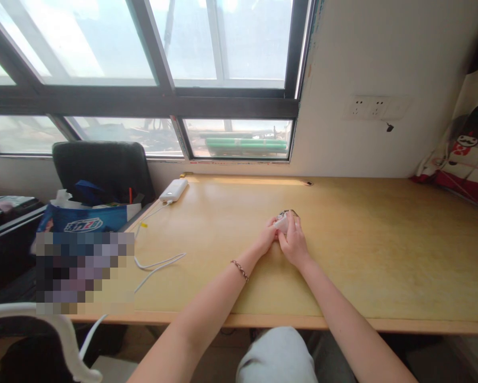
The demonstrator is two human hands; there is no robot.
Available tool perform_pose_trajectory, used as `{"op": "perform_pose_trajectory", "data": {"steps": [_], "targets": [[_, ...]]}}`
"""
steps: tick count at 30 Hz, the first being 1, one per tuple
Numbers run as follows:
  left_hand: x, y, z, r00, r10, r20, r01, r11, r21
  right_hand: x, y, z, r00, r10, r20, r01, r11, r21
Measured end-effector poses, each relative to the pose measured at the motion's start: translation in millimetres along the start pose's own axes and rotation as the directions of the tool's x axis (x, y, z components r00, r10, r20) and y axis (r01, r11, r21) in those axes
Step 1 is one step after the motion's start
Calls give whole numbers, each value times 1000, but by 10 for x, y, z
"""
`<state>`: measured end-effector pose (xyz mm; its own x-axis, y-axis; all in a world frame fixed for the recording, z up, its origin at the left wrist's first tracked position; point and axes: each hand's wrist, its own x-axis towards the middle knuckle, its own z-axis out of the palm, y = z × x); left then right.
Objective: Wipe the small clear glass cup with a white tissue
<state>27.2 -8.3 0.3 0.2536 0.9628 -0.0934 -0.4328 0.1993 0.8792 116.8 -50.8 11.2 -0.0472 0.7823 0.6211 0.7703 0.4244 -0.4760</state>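
Over the middle of the wooden table, both hands are closed around a small white object with dark, wiry-looking parts along its far edge (281, 223). Its kind is too small and too covered by fingers to make out. My left hand (267, 236) grips it from the left, a beaded bracelet on that wrist. From the right, my right hand (294, 243) lays its fingers over the top and far side, with the thumb near the front. The two hands nearly touch each other.
A white power bank (174, 190) with a white cable (159, 263) lies at the table's left edge. Beyond that edge stand a black chair (101, 165) and a blue bag (87, 218). Patterned curtain fabric (462, 143) hangs at the right. A window and wall sockets (369, 108) are behind the table (382, 255).
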Motion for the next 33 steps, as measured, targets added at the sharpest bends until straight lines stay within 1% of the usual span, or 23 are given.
{"op": "perform_pose_trajectory", "data": {"steps": [3, 6, 9, 11, 13, 16, 17, 19, 21, 24, 27, 30, 33], "targets": [[-2, 18, -25, 999, 5, 48, -3, 999, -35, -10, -18, -19, 1000, 4, 17, -5, 998, 55], [-20, 81, -26, 997, -3, 73, 9, 996, -92, 13, -33, -90, 997, -48, 55, 43, 994, 99], [-43, 136, 8, 999, 13, 49, -9, 996, -89, 52, -39, -168, 994, -99, 53, 93, 990, 103], [-55, 146, 30, 999, 31, 8, -31, 997, -70, 69, -50, -198, 993, -112, 35, 110, 993, 39], [-59, 135, 38, 999, 41, -10, -41, 997, -58, 72, -78, -200, 994, -106, 36, 108, 990, -85], [-56, 99, 22, 999, 43, -10, -43, 998, -40, 58, -142, -161, 998, -66, 20, 69, 957, -283], [-54, 87, 14, 999, 43, -7, -43, 999, -34, 53, -159, -142, 999, -52, 5, 51, 944, -325], [-51, 72, 3, 999, 41, 6, -40, 999, -21, 46, -167, -104, 999, -33, -23, 23, 933, -360], [-52, 75, -1, 999, 31, 36, -30, 999, -14, 47, -137, -81, 999, -37, -23, 27, 940, -339], [-59, 111, 1, 996, -2, 86, 5, 1000, -29, 56, -55, -88, 993, -111, 33, 116, 963, -242], [-59, 148, -3, 995, -31, 95, 37, 998, -57, 68, -10, -133, 984, -168, 66, 175, 978, -118], [-45, 143, -8, 996, -24, 84, 28, 998, -55, 73, -20, -176, 989, -144, 36, 145, 989, -42], [-39, 107, 6, 996, 4, 88, 1, 999, -50, 68, -40, -195, 997, -78, -17, 78, 997, -13]]}}
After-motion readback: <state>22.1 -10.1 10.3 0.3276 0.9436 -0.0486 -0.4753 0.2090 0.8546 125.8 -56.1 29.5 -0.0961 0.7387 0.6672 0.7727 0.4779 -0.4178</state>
